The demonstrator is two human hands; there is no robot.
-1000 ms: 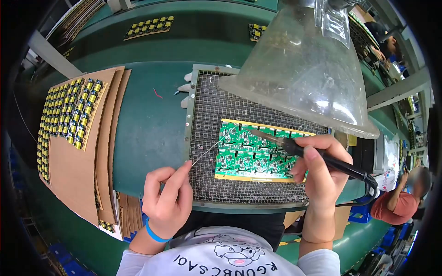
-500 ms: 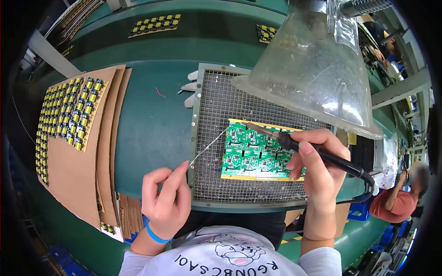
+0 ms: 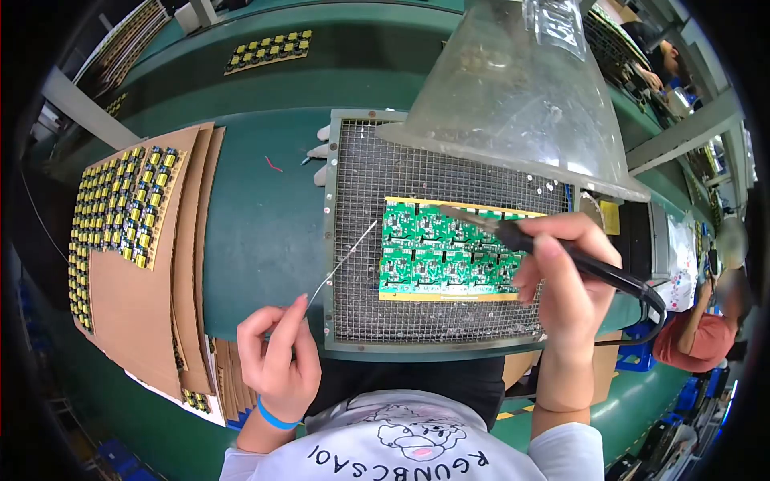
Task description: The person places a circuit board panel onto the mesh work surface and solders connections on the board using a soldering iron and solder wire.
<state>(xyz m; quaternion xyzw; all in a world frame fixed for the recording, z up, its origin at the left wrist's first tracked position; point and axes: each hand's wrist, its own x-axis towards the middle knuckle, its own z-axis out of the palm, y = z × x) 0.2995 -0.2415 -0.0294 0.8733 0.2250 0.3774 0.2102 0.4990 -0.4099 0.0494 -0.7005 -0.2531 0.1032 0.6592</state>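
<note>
My right hand (image 3: 568,280) is closed around the black handle of a soldering iron (image 3: 525,239). The iron's tip points left, over the upper edge of a green circuit board panel (image 3: 445,268) with yellow border strips. Pinched between the thumb and finger of my left hand (image 3: 281,353) is a thin length of solder wire (image 3: 341,263). It slants up to the right, its far end just short of the panel's left edge. The panel lies on a metal mesh grid in a grey frame (image 3: 330,240). My right fingers hide the panel's right end.
A clear plastic fume hood (image 3: 521,104) hangs over the grid's upper right. Cardboard sheets (image 3: 132,297) at left carry boards with yellow components (image 3: 120,200). White glove fingertips (image 3: 319,152) show beside the frame. Another board (image 3: 269,52) lies at the back. A person (image 3: 698,337) is at far right.
The iron's tip has shifted slightly right along the panel's upper edge. My left hand has drawn the solder wire back from the panel's left edge. The whole view has shifted a little.
</note>
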